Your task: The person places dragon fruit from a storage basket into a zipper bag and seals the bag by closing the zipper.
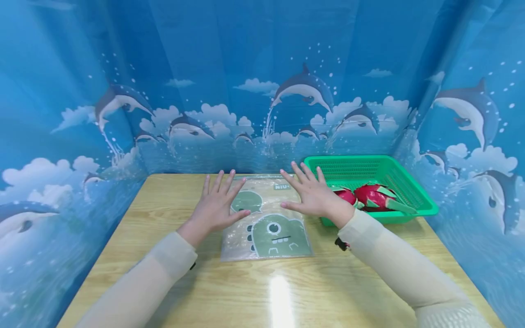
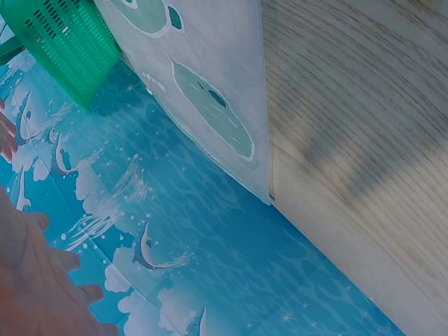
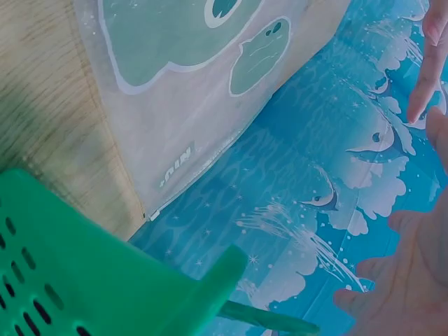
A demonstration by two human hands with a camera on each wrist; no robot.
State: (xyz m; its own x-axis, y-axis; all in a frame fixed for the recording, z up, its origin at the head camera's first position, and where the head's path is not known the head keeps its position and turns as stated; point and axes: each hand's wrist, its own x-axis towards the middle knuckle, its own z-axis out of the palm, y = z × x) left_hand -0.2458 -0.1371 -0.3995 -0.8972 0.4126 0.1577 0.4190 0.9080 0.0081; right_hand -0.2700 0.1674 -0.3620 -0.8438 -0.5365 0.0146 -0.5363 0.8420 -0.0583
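A clear zip bag (image 1: 279, 234) printed with a green cartoon monster lies flat on the wooden table, its zip edge toward the back. My left hand (image 1: 217, 205) is raised over the bag's left side, fingers spread and holding nothing. Over its right side, near the basket, my right hand (image 1: 313, 193) is likewise spread and bare of any object. In the right wrist view the bag (image 3: 189, 91) reaches the table's far edge, with the right hand (image 3: 406, 280) apart from it. The left wrist view shows the left hand (image 2: 42, 280) away from the bag (image 2: 217, 77) too.
A green plastic basket (image 1: 414, 182) stands at the table's back right, close by my right forearm. Inside it lie red dragon fruits (image 1: 375, 197) with green scales. A blue dolphin-print curtain (image 1: 254, 54) surrounds the back and sides of the table (image 1: 156, 218).
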